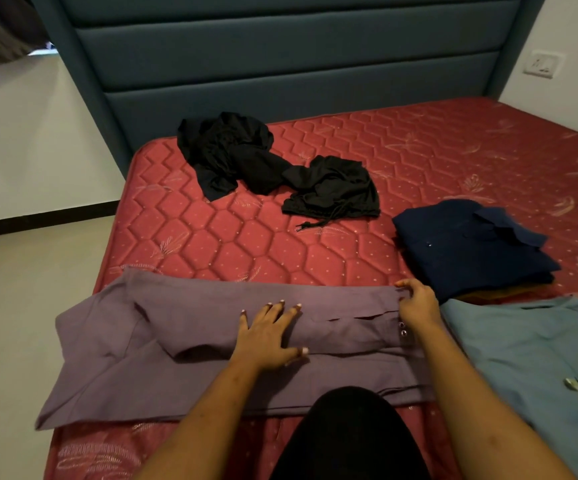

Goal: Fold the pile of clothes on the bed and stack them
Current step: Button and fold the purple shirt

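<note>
Low in the frame, the left hand [270, 337] presses flat, fingers spread, on the purple garment [176, 341], limp and light I'd judge; the right hand [417, 303] pinches its right-end edge.

No legible text or labels.

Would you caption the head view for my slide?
Left hand presses, right hand pinches a purple garment on red mattress.

Both forearms bare all the way to the frame edge, left hand [266, 336] and right hand [419, 304] with longish fingernails [282, 301] in pale, light polish — plain black clothing [349, 434], smooth and unmarked, shows as a rounded bulk low at centre between the arms.
</note>
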The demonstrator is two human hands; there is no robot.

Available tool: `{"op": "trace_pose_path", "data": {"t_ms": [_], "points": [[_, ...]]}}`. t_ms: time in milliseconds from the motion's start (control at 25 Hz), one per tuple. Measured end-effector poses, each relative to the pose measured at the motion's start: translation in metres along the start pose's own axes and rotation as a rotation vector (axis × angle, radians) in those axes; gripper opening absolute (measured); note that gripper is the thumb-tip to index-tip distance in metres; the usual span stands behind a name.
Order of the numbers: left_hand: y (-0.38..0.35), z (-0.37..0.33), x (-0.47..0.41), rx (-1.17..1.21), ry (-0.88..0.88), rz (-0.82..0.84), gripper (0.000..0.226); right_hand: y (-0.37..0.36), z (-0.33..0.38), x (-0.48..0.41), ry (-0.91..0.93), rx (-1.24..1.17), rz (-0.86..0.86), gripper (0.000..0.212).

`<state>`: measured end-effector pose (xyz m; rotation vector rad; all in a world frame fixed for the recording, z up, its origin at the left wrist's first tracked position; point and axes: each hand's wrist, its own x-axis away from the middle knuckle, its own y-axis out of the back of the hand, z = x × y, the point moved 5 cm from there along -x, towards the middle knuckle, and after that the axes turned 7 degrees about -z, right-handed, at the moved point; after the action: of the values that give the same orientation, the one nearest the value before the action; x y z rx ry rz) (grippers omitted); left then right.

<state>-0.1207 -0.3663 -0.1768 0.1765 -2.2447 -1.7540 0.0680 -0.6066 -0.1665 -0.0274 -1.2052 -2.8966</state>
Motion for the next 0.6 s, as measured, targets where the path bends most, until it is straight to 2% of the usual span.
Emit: {"op": "trace_pose_path", "data": {"t_ms": [120, 200, 400, 480, 600], "points": [[0.011, 0.03, 0.0, 0.084, 0.138, -0.084, 0.065, -0.016, -0.012, 0.006, -0.042, 0.083, 0.089, 0.05], [0.018, 0.061, 0.002, 0.092, 0.234, -0.116, 0.06, -0.013, -0.007, 0.009, -0.019, 0.18, 0.055, 0.045], [0.027, 0.145, 0.02, 0.099, 0.429, -0.124, 0.061, -0.016, 0.042, 0.022, 0.022, 0.737, -0.045, 0.054], [0.029, 0.17, 0.026, 0.108, 0.468, -0.147, 0.06, -0.054, 0.088, 0.042, 0.205, 0.737, -0.01, 0.053], [0.042, 0.209, 0.022, 0.157, 0.516, -0.192, 0.057, -0.139, 0.165, 0.101, 0.603, 0.587, 0.294, 0.047]]}}
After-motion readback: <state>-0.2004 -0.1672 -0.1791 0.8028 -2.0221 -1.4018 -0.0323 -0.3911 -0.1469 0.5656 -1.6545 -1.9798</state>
